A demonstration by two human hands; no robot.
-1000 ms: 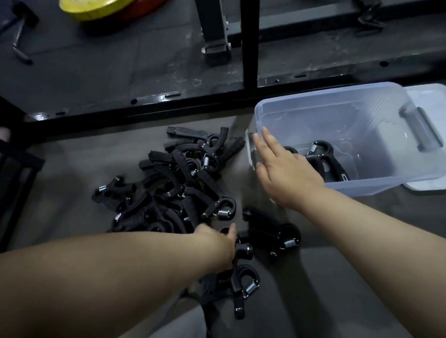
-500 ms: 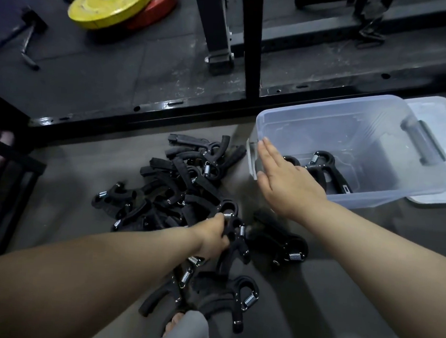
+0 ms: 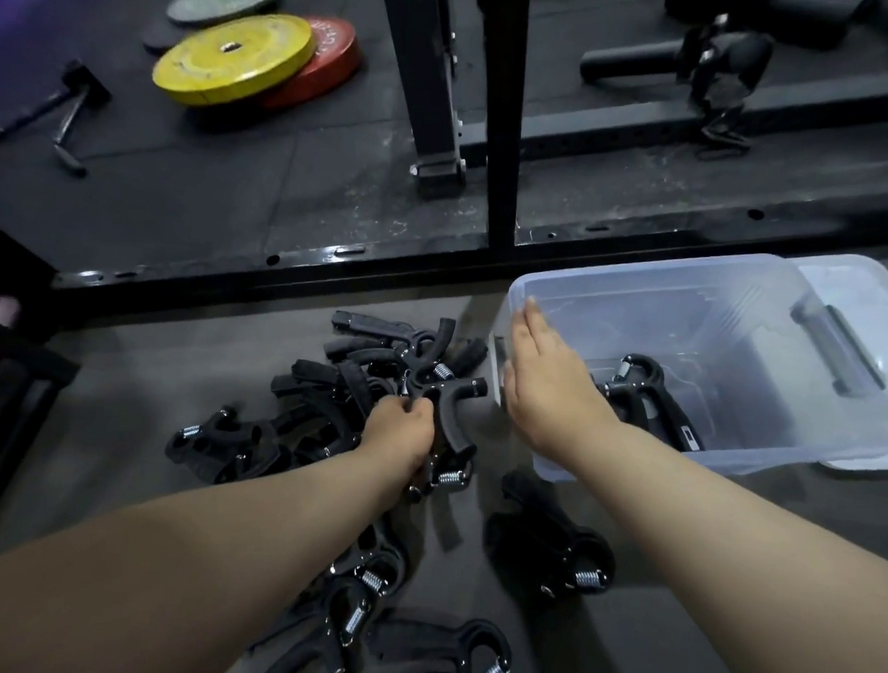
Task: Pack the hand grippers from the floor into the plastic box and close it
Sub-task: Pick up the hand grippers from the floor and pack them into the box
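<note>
**Here: left hand grips a hand gripper, right hand flat at the box**

Here the left hand [image 3: 402,431] is curled tight round a black hand gripper [image 3: 449,413], raised just above the floor, its padded handles splaying out toward 3 o'clock. Whether the spring-ended gripper right beneath it is also held cannot be told. The right hand [image 3: 546,386] lies flat, fingers straight and together, holding nothing, against the 9 o'clock wall of the clear plastic box [image 3: 638,267].

The box stands open at 3 o'clock of the view. Packed grippers [image 3: 643,390] lie inside it toward its 7 o'clock corner. Its lid [image 3: 871,289] lies beneath and beyond it at 3 o'clock.

The pile of hand grippers [image 3: 328,382] sits on the floor at 9 o'clock of the box. Loose grippers [image 3: 564,555] lie toward 6 o'clock. At 11 o'clock a yellow weight plate [image 3: 235,57] overlaps a red plate [image 3: 337,52].
</note>
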